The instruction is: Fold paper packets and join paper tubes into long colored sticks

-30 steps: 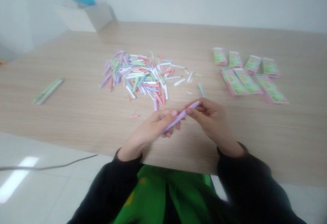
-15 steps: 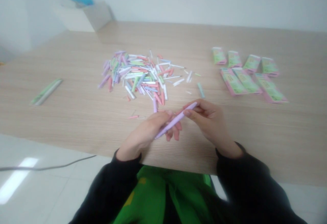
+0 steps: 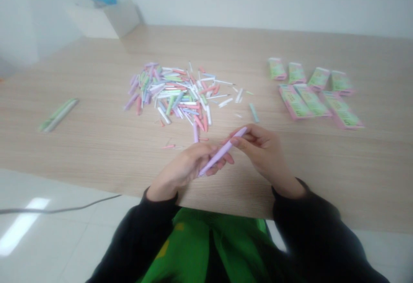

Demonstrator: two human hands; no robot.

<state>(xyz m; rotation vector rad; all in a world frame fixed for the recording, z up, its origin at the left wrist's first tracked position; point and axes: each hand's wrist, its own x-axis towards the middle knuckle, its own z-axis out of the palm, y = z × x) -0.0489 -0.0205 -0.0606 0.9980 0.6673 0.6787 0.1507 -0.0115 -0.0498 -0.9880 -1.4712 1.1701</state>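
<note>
A slim lilac pen (image 3: pixel 222 152) slants between my two hands above the table's near edge, its upper end to the right. My right hand (image 3: pixel 261 147) pinches that upper end between thumb and fingers. The lower part lies across my left hand (image 3: pixel 193 160), whose fingers curl around and beneath it. Just beyond my left hand spreads a heap of loose pen parts (image 3: pixel 177 91) in lilac, green, white, blue and coral, with thin white refills among them. A pale teal pen piece (image 3: pixel 253 113) lies apart, past my right hand.
Several green-and-pink packets (image 3: pixel 295 102) lie in two rows at the right. Two pens (image 3: pixel 60 114), green and white, rest at the far left. A white box (image 3: pixel 106 20) with something blue on top stands at the back left. A cable (image 3: pixel 64 210) crosses the floor.
The lilac pen has shifted very slightly and tilts a little more steeply. The left fingers have curled closer around its lower part. The heap and packets lie as before.
</note>
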